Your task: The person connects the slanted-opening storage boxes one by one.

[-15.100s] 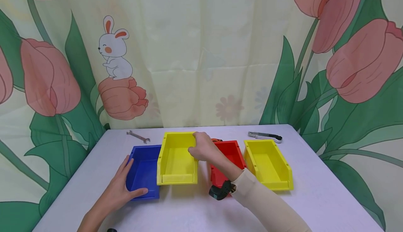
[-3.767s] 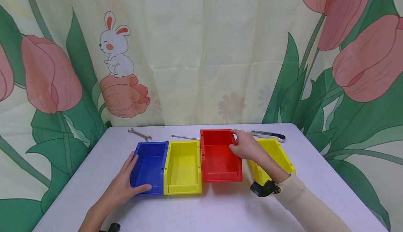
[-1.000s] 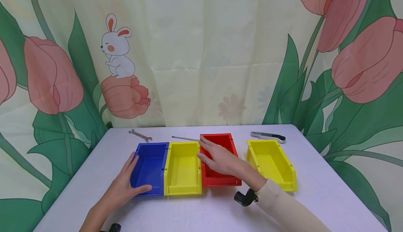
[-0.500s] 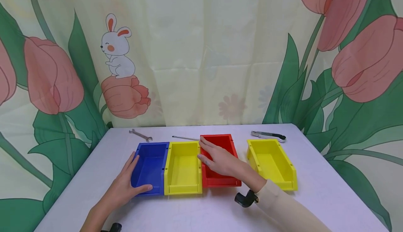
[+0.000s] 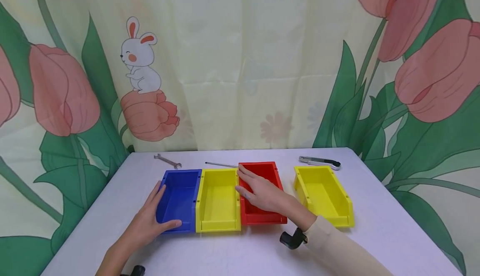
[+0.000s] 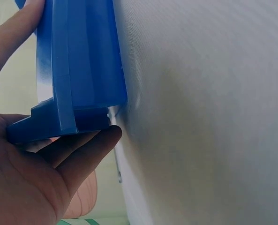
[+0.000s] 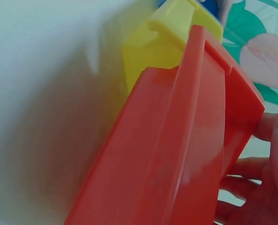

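Left hand (image 5: 146, 220) spread against the blue bin (image 5: 180, 199); right hand (image 5: 264, 192), fingers extended, touches the red bin (image 5: 264, 217) (some fingertips hidden).

At the fingers of the left hand (image 5: 146, 217), the blue rectangular plastic bin (image 6: 93, 61) is smooth, with a pale gloss on its wall. Under the fingers of the right hand (image 5: 264, 193), the red rectangular plastic bin (image 7: 129, 164) has a smooth, softly shiny finish. Just left of those fingertips, the yellow rectangular plastic bin (image 5: 218, 197) looks smooth. Beyond the left fingertips, the grey open-ended wrench (image 5: 167, 161) looks like dull metal. Behind everything, the flower-printed curtain (image 5: 213, 113) appears thin, creased cloth.
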A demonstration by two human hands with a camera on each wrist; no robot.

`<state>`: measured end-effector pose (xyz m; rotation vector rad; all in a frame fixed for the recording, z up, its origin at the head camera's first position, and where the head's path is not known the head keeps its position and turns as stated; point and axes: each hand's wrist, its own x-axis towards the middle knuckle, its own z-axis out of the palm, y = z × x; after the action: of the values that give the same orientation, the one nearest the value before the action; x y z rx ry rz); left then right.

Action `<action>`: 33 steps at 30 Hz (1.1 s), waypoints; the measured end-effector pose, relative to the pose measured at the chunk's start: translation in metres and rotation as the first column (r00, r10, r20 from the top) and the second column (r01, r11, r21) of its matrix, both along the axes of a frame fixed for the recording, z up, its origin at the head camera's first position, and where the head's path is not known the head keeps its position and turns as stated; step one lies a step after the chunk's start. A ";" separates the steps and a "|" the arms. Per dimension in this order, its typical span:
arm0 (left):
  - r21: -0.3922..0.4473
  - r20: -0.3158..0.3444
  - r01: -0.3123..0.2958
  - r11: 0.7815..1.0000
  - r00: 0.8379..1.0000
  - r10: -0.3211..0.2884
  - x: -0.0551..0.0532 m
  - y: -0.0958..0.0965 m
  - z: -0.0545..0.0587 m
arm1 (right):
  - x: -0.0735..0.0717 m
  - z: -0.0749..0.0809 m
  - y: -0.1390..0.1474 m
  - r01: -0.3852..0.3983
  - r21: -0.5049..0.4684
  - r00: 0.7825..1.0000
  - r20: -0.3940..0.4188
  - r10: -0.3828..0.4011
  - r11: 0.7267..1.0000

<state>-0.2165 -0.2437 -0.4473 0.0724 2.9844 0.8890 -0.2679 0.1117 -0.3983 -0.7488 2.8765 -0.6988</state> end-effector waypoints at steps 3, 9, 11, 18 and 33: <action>-0.001 -0.002 0.001 1.000 1.000 -0.001 -0.001 0.001 0.001 | 0.000 -0.001 0.000 0.010 -0.003 1.000 -0.004 -0.010 1.000; -0.003 0.008 -0.004 1.000 1.000 0.004 -0.001 0.001 0.002 | 0.003 -0.004 0.000 0.014 -0.018 1.000 0.006 -0.014 1.000; -0.005 0.013 -0.004 1.000 1.000 0.004 -0.001 0.000 0.001 | 0.003 -0.006 0.000 0.009 -0.016 1.000 0.004 -0.009 1.000; -0.005 0.013 0.000 1.000 1.000 0.000 0.000 0.000 -0.001 | 0.003 -0.013 0.001 -0.002 -0.021 1.000 0.013 0.003 1.000; 0.003 -0.016 -0.002 1.000 1.000 0.002 0.001 0.001 0.000 | 0.002 -0.016 0.002 0.005 -0.009 1.000 0.022 -0.005 1.000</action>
<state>-0.2154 -0.2429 -0.4469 0.0765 2.9983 0.8966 -0.2659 0.1134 -0.4148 -0.7302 2.8584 -0.7167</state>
